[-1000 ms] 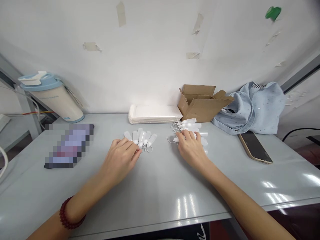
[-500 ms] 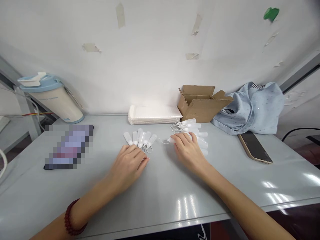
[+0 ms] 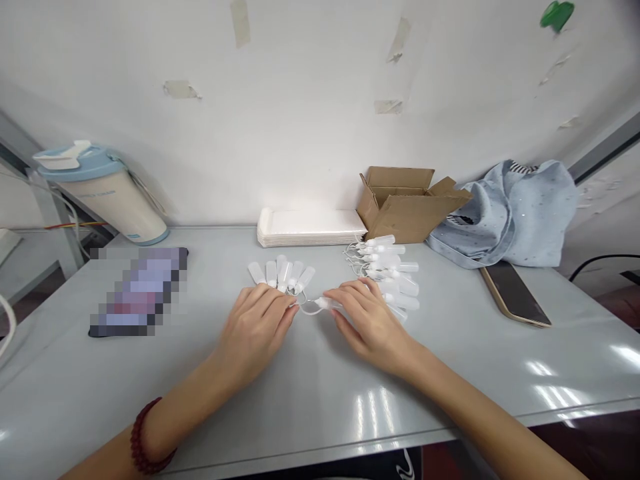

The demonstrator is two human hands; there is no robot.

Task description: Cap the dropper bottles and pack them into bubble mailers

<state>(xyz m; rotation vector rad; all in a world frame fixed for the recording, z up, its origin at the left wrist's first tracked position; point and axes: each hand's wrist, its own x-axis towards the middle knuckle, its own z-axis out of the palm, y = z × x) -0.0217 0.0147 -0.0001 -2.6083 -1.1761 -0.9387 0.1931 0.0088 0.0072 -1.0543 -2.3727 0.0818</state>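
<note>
Several small translucent bottles with white cords [image 3: 283, 273] lie fanned out just beyond my left hand [image 3: 259, 322]. Its fingertips are pinched together at the cords; what exactly they hold is too small to make out. My right hand [image 3: 367, 320] grips one small bottle [image 3: 326, 303] between thumb and fingers, its nozzle pointing left. A white cord curves from that bottle toward my left fingertips. More such bottles [image 3: 395, 267] lie in a pile behind and to the right of my right hand, partly covered by it.
A stack of white flat packs [image 3: 313, 228] and an open cardboard box [image 3: 410, 213] stand against the wall. A tumbler [image 3: 115, 200] and a blurred phone [image 3: 143, 293] are at the left. At the right are a blue cloth bag [image 3: 525, 213] and another phone [image 3: 517, 295].
My right hand has drawn a bottle out from the pile, leftward and nearer to me, closer to my left hand. My left hand has barely moved.
</note>
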